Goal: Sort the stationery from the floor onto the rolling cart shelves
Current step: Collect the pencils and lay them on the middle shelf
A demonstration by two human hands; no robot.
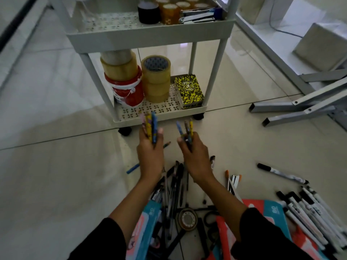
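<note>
Seen from above, a person in dark sleeves reaches toward a white rolling cart (150,37) on a pale tiled floor (56,166). The left hand (150,152) has its grip closed around a bunch of pencils (151,126), yellow and blue, tips pointing up. The right hand (195,156) grasps a second bunch (185,130) the same way. Both hands are raised just in front of the cart's bottom shelf (161,109), side by side and apart.

On the bottom shelf stand a red and white tub (129,92) with a clear tape roll (120,64) on top, a stack of tape rolls (156,79) beside it, and a yellow and black patterned box (189,91); its label is too small to read. The upper shelf holds a black roll (148,13), brown rolls (169,13) and staplers (199,15).

On the floor below the arms lies a heap of dark pens (172,184), a small tape roll (187,219) and paper packs (270,209) in red and blue, one printed "80". To the right lie black and white markers (309,209), one marker (281,173) apart from the rest. A blue pencil (133,168) lies left of the left hand. Grey metal legs (300,106) stand at right.
</note>
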